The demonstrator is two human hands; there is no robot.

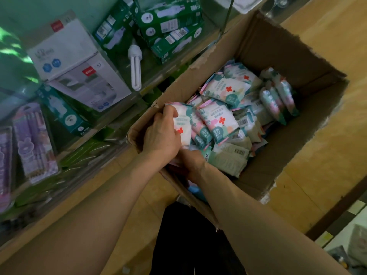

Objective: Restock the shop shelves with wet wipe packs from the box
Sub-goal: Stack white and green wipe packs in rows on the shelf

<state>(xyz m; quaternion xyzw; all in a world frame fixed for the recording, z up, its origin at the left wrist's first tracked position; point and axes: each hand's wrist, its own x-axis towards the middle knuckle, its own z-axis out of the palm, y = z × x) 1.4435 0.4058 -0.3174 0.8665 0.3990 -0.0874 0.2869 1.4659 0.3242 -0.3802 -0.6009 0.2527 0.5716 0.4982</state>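
Note:
An open cardboard box (294, 56) stands on a wooden counter and holds several wet wipe packs (226, 90), white and teal with a red cross. My left hand (161, 133) is at the box's near left corner and grips a wet wipe pack (183, 124) with curled fingers. Just below it, my right hand (191, 163) reaches into the box, partly hidden under the left hand. What its fingers hold cannot be seen.
A glass showcase (119, 108) runs along the left. Behind the glass are green bulb boxes (170, 22), a loose white bulb (135, 68), a white Deli box (79, 70) and purple stationery packs (33, 143). The wooden counter (327, 145) continues to the right.

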